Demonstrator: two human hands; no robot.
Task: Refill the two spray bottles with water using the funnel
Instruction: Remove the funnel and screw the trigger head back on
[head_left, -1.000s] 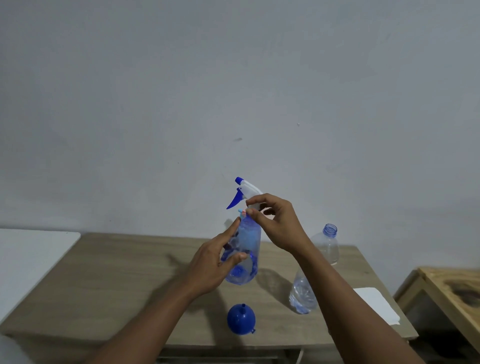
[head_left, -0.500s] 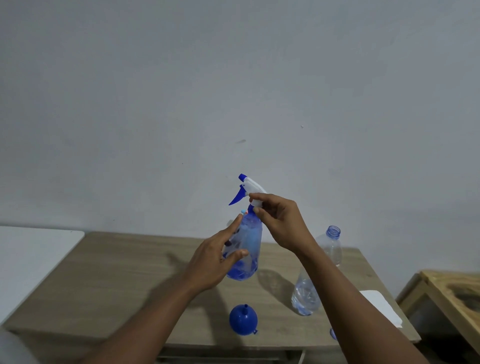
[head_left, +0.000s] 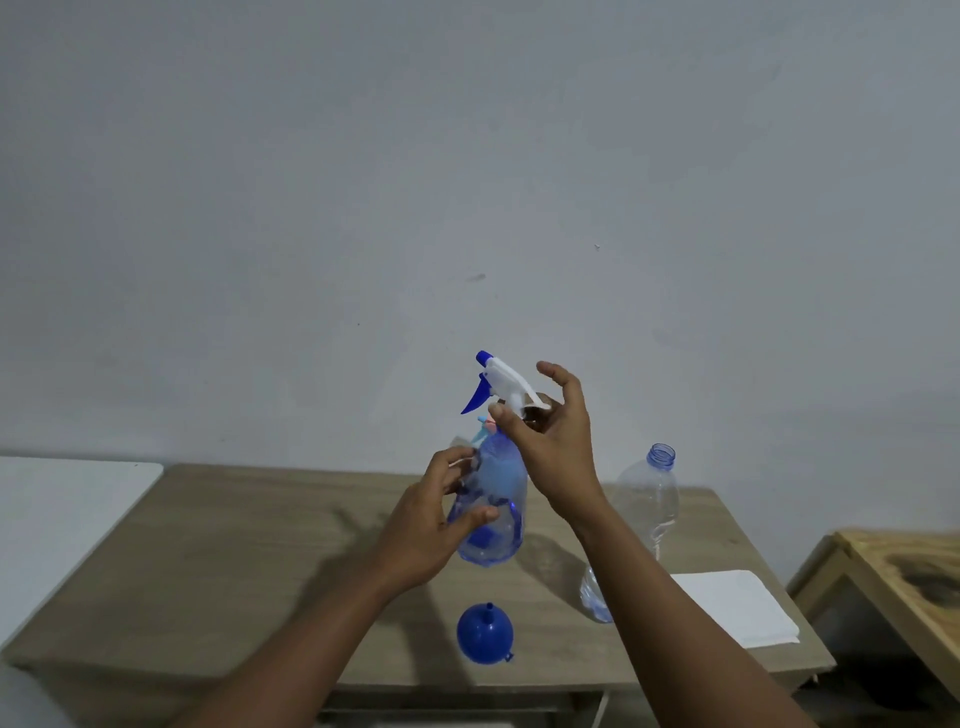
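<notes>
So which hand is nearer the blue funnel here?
Left. The left hand holds the spray bottle just above the funnel; the right hand is higher, at the trigger head.

Translucent blue spray bottle (head_left: 496, 499), white spray head (head_left: 506, 382) with blue trigger and nozzle, blue funnel (head_left: 484, 634) at its 6 o'clock, clear bottle (head_left: 647, 499) with blue neck at 3 o'clock, white paper (head_left: 737, 605), pale wood-grain surface (head_left: 234, 545)

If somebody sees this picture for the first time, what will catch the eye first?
The blue spray bottle, held up at the centre: the left hand grips its body, the right hand the neck under its white trigger. Below it, a blue funnel lies mouth-down on the wooden table.
</notes>
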